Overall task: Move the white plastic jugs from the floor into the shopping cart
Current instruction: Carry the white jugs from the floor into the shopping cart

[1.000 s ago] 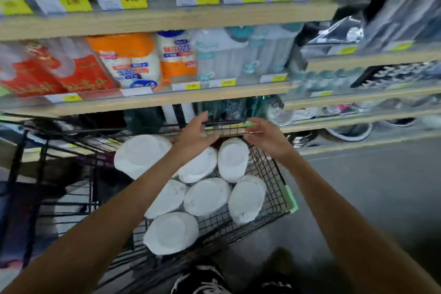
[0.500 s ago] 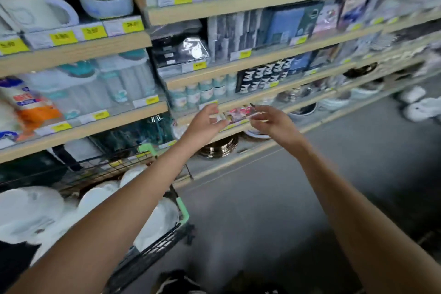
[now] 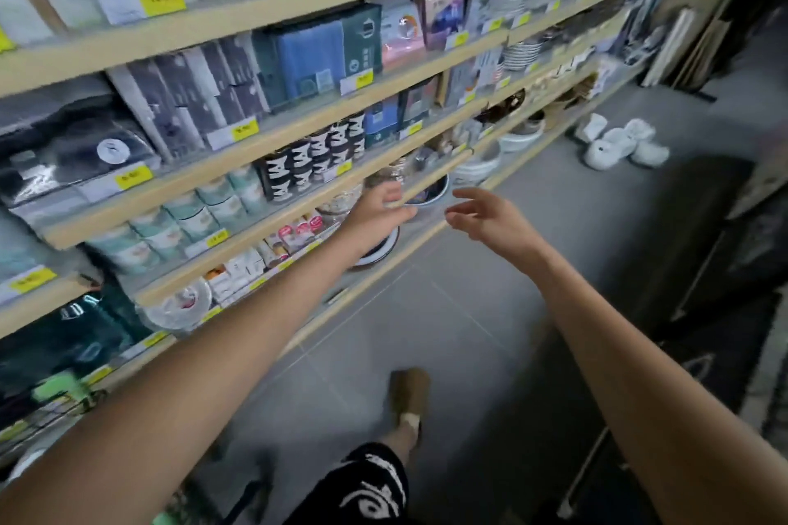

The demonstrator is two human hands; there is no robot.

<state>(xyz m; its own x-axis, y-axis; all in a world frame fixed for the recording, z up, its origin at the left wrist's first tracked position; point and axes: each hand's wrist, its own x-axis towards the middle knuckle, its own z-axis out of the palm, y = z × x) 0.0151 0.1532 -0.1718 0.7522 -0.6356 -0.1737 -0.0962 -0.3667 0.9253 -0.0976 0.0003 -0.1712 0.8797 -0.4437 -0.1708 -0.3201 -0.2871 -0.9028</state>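
Note:
Several white plastic jugs lie in a cluster on the grey floor at the far right, beside the bottom shelf. Both my arms stretch forward over the aisle. My left hand is held out in front of the lower shelves, fingers loosely apart, holding nothing. My right hand hangs in the air a little to its right, fingers spread and empty. Only a green-trimmed corner of the shopping cart shows at the bottom left edge; the jugs inside it are out of view.
Wooden shelves packed with boxes, cups and bowls run along the left. A dark display stands on the right side of the aisle. My leg and brown shoe are on the grey tiled floor below.
The view has swung right, away from the cart of jugs, down the aisle. My hands have left the cart's rim and moved apart, and the floor jugs have come into sight.

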